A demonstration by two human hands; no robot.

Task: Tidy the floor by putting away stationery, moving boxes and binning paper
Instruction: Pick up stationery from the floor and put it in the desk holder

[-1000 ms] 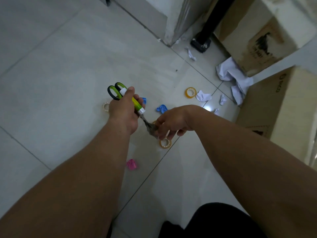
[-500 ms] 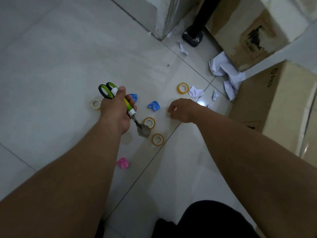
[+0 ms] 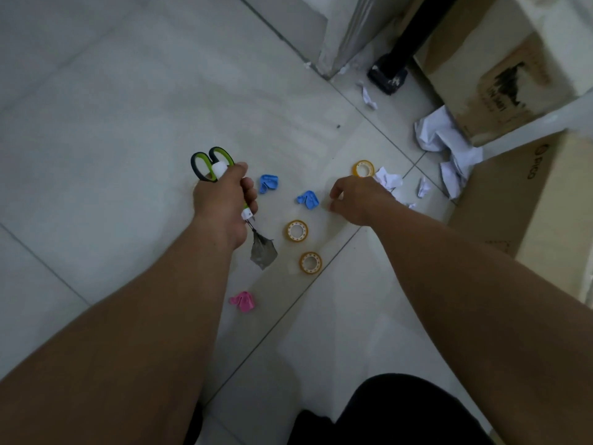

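right hand (image 3: 354, 202), fingers open and empty, hovers mid-frame just right of the blue clip (image 3: 308, 199); left hand (image 3: 223, 205) grips the scissors (image 3: 210, 162).

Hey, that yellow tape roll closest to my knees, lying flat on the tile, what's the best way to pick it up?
The tape roll lies flat, its hole facing up. Probably best to come straight down with the free right hand: one finger in the hole, thumb on the outer rim, pinching the ring wall.
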